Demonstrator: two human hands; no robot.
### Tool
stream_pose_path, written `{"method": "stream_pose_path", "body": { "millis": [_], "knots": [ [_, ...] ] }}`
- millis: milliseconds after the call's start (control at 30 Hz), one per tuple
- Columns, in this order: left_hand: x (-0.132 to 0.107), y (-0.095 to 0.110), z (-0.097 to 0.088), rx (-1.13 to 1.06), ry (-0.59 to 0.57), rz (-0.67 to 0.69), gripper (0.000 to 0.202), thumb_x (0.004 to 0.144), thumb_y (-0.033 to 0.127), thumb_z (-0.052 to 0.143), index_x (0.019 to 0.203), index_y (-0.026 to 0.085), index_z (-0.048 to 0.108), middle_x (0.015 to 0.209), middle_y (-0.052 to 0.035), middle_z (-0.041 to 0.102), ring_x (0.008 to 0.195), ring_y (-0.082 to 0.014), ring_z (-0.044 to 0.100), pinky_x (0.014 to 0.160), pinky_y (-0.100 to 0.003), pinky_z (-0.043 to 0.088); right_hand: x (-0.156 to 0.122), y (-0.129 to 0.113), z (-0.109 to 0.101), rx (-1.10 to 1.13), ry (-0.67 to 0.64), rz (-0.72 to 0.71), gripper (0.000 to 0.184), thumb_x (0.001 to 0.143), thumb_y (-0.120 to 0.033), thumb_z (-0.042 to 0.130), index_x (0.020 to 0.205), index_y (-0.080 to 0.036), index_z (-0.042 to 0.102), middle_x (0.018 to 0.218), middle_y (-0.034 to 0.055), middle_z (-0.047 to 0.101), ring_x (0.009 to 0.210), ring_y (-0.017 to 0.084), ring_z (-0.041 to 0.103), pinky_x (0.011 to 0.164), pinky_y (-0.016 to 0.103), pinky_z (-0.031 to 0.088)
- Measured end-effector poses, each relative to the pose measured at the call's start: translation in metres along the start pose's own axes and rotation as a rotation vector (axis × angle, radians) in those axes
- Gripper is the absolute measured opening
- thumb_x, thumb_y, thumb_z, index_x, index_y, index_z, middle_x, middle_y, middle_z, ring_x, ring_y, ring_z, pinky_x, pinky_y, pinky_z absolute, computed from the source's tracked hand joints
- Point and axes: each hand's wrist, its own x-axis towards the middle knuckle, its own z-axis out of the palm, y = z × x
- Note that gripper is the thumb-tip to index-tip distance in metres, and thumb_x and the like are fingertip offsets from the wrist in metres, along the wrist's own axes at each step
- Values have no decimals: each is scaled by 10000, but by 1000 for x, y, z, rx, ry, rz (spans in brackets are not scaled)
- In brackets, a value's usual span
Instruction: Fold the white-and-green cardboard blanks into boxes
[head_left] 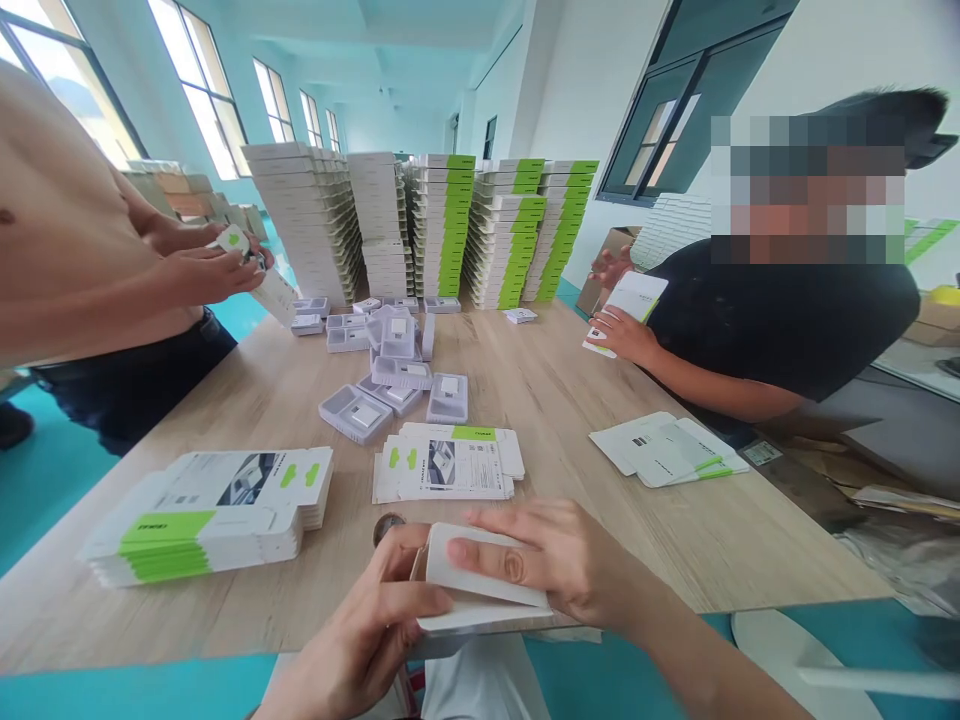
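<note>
Near the table's front edge I hold a white cardboard box (480, 575) with its flap part-way raised. My left hand (379, 610) grips the box's left end, thumb along the opening. My right hand (551, 560) lies over the top and right side, fingers bent against the flap. What is inside the box cannot be made out. Just beyond my hands lies a small pile of flat printed cartons (450, 465), white with green marks. A small round dark object (388, 528) sits beside my left fingers.
A thick stack of flat cartons (217, 510) lies at left, more flat cartons (667, 450) at right. Clear plastic trays (356, 412) cluster mid-table. Tall stacks of boxes (442, 230) stand behind. Co-workers at left (195, 270) and right (630, 330) handle cartons.
</note>
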Motion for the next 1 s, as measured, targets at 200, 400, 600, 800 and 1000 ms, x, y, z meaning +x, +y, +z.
{"method": "stream_pose_path", "body": {
  "millis": [200,400,600,800,1000],
  "knots": [
    [0,1,8,54,37,-157,275,1125,264,383,1351,356,510,1455,-106,566,1367,-217,564,1118,-366,512,13,1,-26,143,-266,157,673,915,-133,672,1523,-403,573,1323,67,786,1025,248,795,904,409,622],
    [2,-3,15,186,55,-117,246,1129,289,377,1299,286,554,1293,-118,629,1211,-189,655,1003,-258,565,24,7,-49,831,-342,456,355,914,-278,710,1263,-278,778,1218,54,823,1106,246,794,945,403,625],
    [-5,-9,17,302,26,-57,286,1106,227,449,1366,293,548,1340,-130,593,1201,-192,675,945,-242,599,33,-3,-22,668,-386,726,253,893,-323,822,1097,-231,705,711,-59,725,613,133,646,562,208,474],
    [-16,-19,20,164,154,-36,525,1059,175,581,1531,362,447,1465,-129,627,1332,-220,662,1019,-310,605,33,-14,-9,280,-274,444,374,1092,-338,507,784,-213,678,634,-31,613,578,128,507,543,248,337],
    [-16,-19,22,110,345,16,462,980,274,742,1421,252,606,1308,-146,759,1218,-231,746,1001,-287,619,30,-18,-7,172,-213,323,386,1104,-314,454,775,-218,632,577,-57,487,509,122,353,488,280,236]
  ]
}}
